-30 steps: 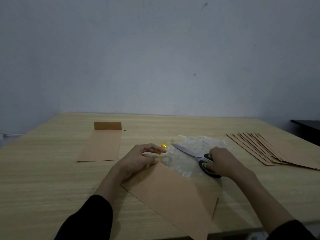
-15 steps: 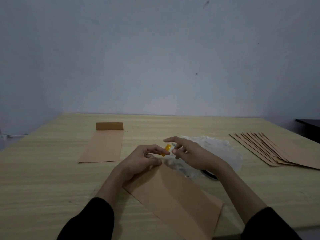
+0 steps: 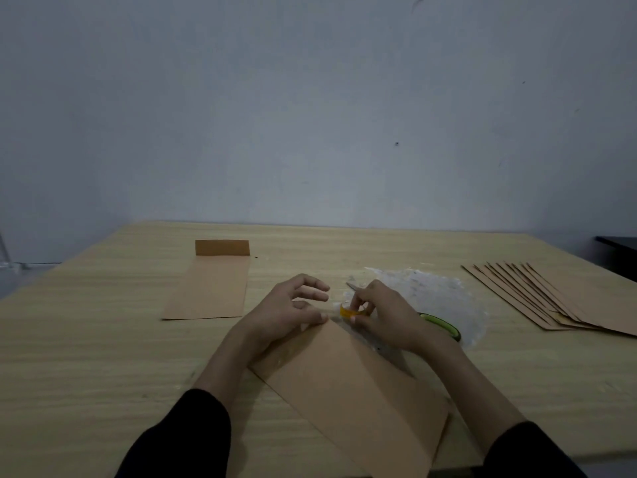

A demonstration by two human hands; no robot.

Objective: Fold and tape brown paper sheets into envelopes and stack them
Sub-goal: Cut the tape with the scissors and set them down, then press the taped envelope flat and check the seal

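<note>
The left hand [image 3: 289,308] lies loose over the near middle of the table [image 3: 86,357]. Its fingers are spread and only slightly bent, lifted clear of the wood and holding nothing. The thumb tip presses down on the far corner of the folded brown paper [image 3: 348,391], and the heel of the hand rests along the paper's left edge. This paper lies flat and slantwise in front of the person, running from that corner down towards the near edge of the table on the right.

The right hand [image 3: 386,315] is just beside the left, their fingertips close but apart. Its fingers and thumb are curled round a small yellow roll of tape [image 3: 351,310], held just above the same far corner of the paper. Whether any tape is drawn off the roll is too small to tell.

Behind the right hand lie the scissors [image 3: 444,327]: the green handle shows past the wrist and the blade tip pokes out beyond the knuckles. They rest on a crumpled clear plastic sheet [image 3: 434,291].

Well to the left an envelope [image 3: 210,288] lies flat with its top flap folded over. At the far right a pile of brown sheets [image 3: 551,298] is fanned out on the table. Both forearms end in black sleeves [image 3: 182,439], and a plain pale wall [image 3: 310,115] stands behind
</note>
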